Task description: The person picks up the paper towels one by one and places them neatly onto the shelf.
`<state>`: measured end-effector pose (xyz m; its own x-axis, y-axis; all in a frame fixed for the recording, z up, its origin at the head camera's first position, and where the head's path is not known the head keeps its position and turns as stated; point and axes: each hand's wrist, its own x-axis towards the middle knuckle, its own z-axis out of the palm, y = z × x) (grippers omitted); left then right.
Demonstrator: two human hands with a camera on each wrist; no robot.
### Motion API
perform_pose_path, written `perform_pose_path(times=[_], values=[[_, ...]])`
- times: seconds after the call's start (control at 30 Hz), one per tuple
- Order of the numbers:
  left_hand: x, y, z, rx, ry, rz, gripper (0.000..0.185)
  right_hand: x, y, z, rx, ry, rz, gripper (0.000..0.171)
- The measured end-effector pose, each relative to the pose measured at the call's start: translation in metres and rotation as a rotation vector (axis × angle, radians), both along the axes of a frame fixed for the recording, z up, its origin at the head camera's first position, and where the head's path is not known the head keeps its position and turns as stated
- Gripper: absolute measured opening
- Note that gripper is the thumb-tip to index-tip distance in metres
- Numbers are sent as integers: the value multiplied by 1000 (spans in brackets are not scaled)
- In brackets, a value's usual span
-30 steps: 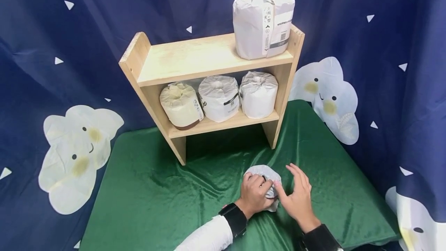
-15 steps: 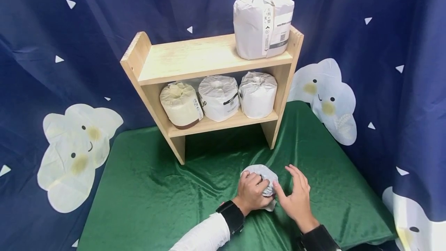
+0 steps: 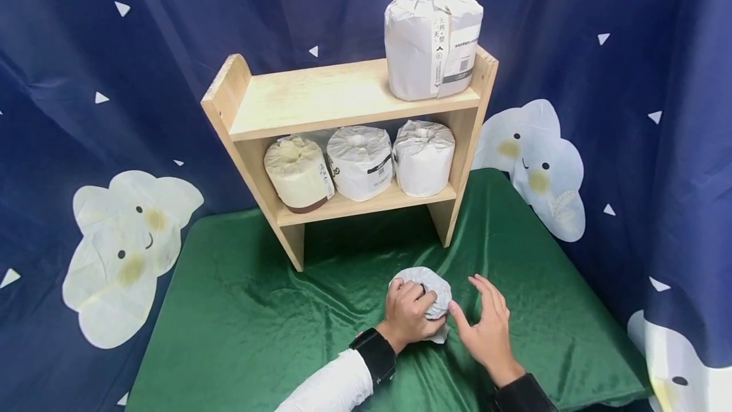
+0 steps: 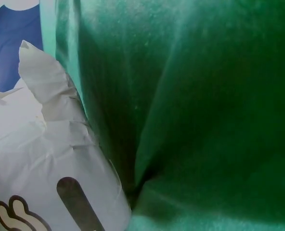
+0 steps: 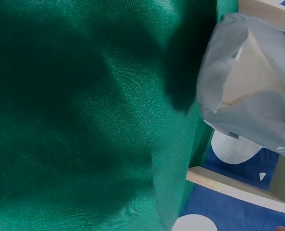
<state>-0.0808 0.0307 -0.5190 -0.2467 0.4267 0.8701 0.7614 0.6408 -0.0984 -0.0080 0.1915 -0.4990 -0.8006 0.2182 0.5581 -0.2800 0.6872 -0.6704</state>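
Note:
In the head view my left hand (image 3: 407,311) grips a white paper-wrapped toilet roll (image 3: 436,290) over the green cloth, fingers curled over its top and side. Part of the roll is hidden under that hand. On the right side, my right hand (image 3: 486,329) is held with fingers spread and holds nothing; its thumb tip is right at the roll's edge. The left wrist view shows the roll's wrapper (image 4: 46,159) with a dark stripe, a printed cartoon hand and a crumpled loose corner. In the right wrist view, the roll (image 5: 267,122) has a torn wrapper with a beige patch exposed.
Behind the hands stands a wooden shelf (image 3: 320,97). A cream wrapped roll (image 3: 297,177) and two white wrapped rolls (image 3: 359,167) (image 3: 424,161) fill its lower board. One larger wrapped pack (image 3: 431,43) sits on top at the right. Blue curtain with cloud prints surrounds the green-covered table (image 3: 240,336).
My left hand and the toilet roll have shifted slightly to the left, and the right thumb now overlaps the roll less. The right hand has hardly moved. The head view has tilted a little.

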Motion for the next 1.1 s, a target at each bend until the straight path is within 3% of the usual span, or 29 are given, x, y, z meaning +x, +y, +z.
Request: perform_pose_path(times=[1.1], values=[[-19,-22,30,30,36,9,32,1,1,-9,13,-28,4,58]])
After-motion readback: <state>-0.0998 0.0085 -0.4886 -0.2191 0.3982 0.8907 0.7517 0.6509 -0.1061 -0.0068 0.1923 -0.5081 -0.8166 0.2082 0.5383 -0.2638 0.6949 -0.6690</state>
